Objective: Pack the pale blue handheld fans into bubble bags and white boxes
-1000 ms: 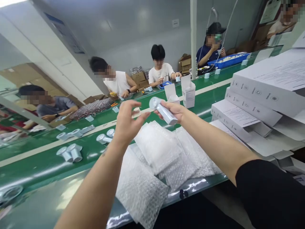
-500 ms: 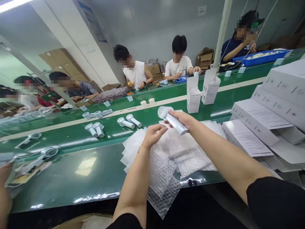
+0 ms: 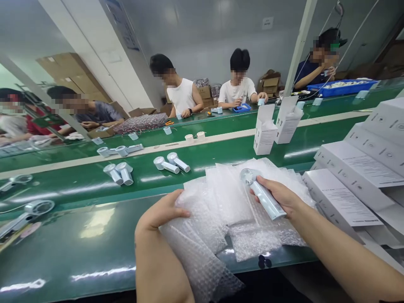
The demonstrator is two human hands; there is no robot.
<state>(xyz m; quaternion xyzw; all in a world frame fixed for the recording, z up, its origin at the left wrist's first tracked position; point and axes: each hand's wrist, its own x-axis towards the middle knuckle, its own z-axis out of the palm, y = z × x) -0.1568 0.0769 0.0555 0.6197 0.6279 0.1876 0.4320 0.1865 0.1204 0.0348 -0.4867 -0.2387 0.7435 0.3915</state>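
My right hand (image 3: 280, 197) grips a small white handheld fan (image 3: 261, 194) by its handle, round head pointing up and left, just above a heap of bubble-wrap bags (image 3: 227, 202). My left hand (image 3: 160, 212) rests on the left side of that heap, fingers laid over a bag and curled on its edge. The bags lie at the near edge of the green conveyor belt (image 3: 94, 235).
Several more white fans (image 3: 172, 163) lie in pairs on the belt further out. Two open white cartons (image 3: 264, 130) stand mid-belt. Flat white boxes (image 3: 356, 168) are stacked at right. Several people sit working along the far side of the line.
Both hands have come down from chest height to the bubble-wrap heap. My left hand, empty in the air before, now lies on a bag. The fan stays in my right hand.
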